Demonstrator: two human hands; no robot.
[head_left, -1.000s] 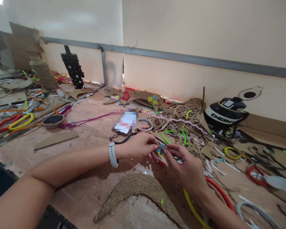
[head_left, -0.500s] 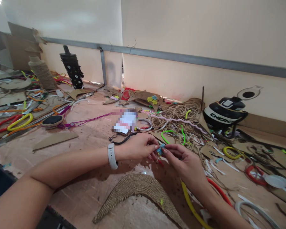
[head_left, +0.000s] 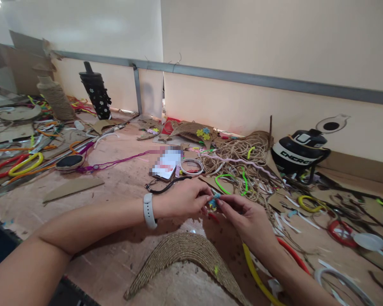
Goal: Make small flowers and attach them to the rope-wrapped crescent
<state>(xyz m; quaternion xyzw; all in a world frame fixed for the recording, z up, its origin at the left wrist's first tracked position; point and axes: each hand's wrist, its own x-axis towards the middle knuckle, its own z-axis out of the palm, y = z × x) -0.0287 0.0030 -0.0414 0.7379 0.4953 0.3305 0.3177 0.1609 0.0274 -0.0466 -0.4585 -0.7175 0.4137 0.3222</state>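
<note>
Between my two hands is a small blue-and-yellow flower piece [head_left: 214, 201], fuzzy like bent pipe cleaner. My left hand [head_left: 191, 196], with a pale watch band on its wrist, pinches it from the left with thumb and fingertips. From the other side, the thumb and forefinger of my right hand [head_left: 242, 214] grip it too. Fingers cover part of the piece. Below the hands lies a crescent of coiled twine [head_left: 178, 246] with a yellow-green bit on it. A phone [head_left: 166, 163] with a black strap rests beyond my left hand.
Loose twine [head_left: 239, 153] is heaped behind my hands, beside a black bottle [head_left: 301, 151] with its lid raised. Further left stand a flowered black tumbler [head_left: 97, 95] and a twine spool [head_left: 55, 100]. Red-and-yellow-handled scissors [head_left: 17, 165], a cardboard strip [head_left: 73, 190] and scraps lie around.
The left fingers have shifted slightly around the flower piece, and more of its yellow part shows. Both hands stay in nearly the same place.
</note>
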